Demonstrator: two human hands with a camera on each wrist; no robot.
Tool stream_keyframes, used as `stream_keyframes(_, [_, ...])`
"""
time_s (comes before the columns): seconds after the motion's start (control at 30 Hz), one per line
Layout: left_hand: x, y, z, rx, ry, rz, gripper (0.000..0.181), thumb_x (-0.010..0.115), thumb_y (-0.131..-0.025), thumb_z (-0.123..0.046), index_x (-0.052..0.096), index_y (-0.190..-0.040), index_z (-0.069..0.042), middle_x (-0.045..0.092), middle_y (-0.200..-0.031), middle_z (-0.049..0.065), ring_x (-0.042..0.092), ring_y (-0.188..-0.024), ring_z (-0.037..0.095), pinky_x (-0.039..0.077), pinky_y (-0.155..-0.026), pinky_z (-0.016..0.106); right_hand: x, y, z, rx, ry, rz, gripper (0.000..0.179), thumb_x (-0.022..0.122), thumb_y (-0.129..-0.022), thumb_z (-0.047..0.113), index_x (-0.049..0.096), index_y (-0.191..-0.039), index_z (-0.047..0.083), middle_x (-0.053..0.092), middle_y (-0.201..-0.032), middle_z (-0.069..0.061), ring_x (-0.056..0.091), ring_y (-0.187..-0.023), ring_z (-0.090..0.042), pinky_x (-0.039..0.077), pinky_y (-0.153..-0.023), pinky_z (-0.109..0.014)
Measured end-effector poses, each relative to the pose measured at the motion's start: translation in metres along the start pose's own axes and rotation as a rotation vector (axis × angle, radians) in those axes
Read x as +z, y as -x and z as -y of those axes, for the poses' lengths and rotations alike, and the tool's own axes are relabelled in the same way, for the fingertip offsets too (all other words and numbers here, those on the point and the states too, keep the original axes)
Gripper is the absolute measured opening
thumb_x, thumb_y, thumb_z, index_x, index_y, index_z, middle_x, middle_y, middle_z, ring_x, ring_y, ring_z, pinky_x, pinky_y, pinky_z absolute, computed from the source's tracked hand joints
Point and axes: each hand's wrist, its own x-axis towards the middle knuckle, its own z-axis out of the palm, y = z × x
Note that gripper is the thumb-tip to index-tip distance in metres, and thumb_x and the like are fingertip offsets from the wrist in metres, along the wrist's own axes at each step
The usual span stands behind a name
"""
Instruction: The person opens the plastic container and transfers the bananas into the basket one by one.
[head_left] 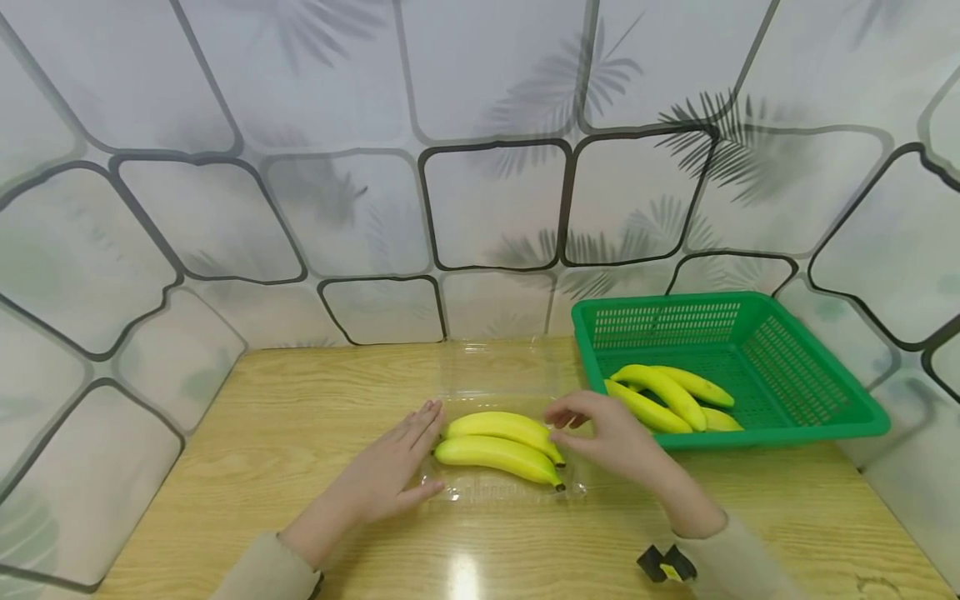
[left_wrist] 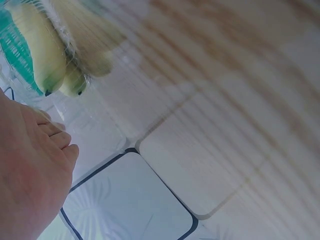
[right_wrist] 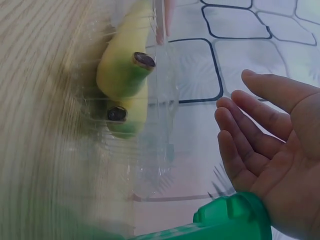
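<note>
Two yellow bananas (head_left: 491,454) lie side by side in a clear plastic clamshell box (head_left: 487,490), their dark stem ends toward the right. The box's see-through lid (head_left: 497,367) is folded back toward the wall. My left hand (head_left: 386,475) is flat with straight fingers along the box's left side, thumb at the near corner. Beside the stem ends is my right hand (head_left: 603,429), its fingers loosely bent. In the right wrist view that right hand (right_wrist: 275,135) has nothing in its palm, and the banana stems (right_wrist: 117,114) show through the box wall.
A green plastic basket (head_left: 810,367) stands at the back right of the wooden table (head_left: 315,400), close to my right hand. Several more bananas (head_left: 663,396) lie in its left part. A patterned wall covering (head_left: 495,208) rises behind and at both sides.
</note>
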Motion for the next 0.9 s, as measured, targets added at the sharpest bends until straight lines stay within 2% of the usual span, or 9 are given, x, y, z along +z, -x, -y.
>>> stream_keyframes(0.3, [0.002, 0.0, 0.001, 0.001, -0.009, -0.007, 0.091, 0.061, -0.103, -0.05, 0.025, -0.165, 0.006, 0.025, -0.174, 0.025, 0.03, -0.161, 0.039, 0.035, -0.13, 0.052, 0.01, -0.004, 0.002, -0.014, -0.012, 0.04, 0.022, 0.08, -0.095, 0.013, 0.077, -0.115, 0.004, 0.079, -0.109, -0.006, 0.073, -0.094, -0.015, 0.064, -0.085, -0.027])
stream_keyframes(0.57, [0.001, 0.0, 0.001, 0.011, -0.008, -0.02, 0.091, 0.062, -0.103, -0.05, 0.026, -0.164, 0.007, 0.026, -0.173, 0.026, 0.031, -0.161, 0.04, 0.038, -0.128, 0.054, 0.018, -0.006, 0.003, 0.016, 0.011, 0.07, 0.021, 0.079, -0.096, 0.014, 0.077, -0.116, 0.007, 0.078, -0.11, -0.001, 0.072, -0.095, -0.013, 0.065, -0.086, -0.029])
stream_keyframes(0.7, [0.001, 0.0, 0.001, 0.007, -0.003, -0.01, 0.092, 0.061, -0.103, -0.05, 0.025, -0.165, 0.006, 0.025, -0.174, 0.025, 0.029, -0.162, 0.039, 0.035, -0.13, 0.052, 0.021, -0.007, 0.002, -0.001, 0.024, 0.078, 0.021, 0.079, -0.096, 0.015, 0.077, -0.116, 0.006, 0.078, -0.109, -0.002, 0.072, -0.094, -0.014, 0.065, -0.085, -0.032])
stream_keyframes(0.9, [0.001, 0.0, 0.001, -0.001, -0.001, 0.002, 0.091, 0.06, -0.104, -0.051, 0.025, -0.165, 0.006, 0.024, -0.174, 0.024, 0.028, -0.162, 0.039, 0.032, -0.131, 0.05, 0.027, -0.009, 0.0, 0.001, 0.027, 0.09, 0.022, 0.08, -0.095, 0.014, 0.077, -0.115, 0.006, 0.078, -0.108, -0.002, 0.072, -0.093, -0.013, 0.064, -0.085, -0.026])
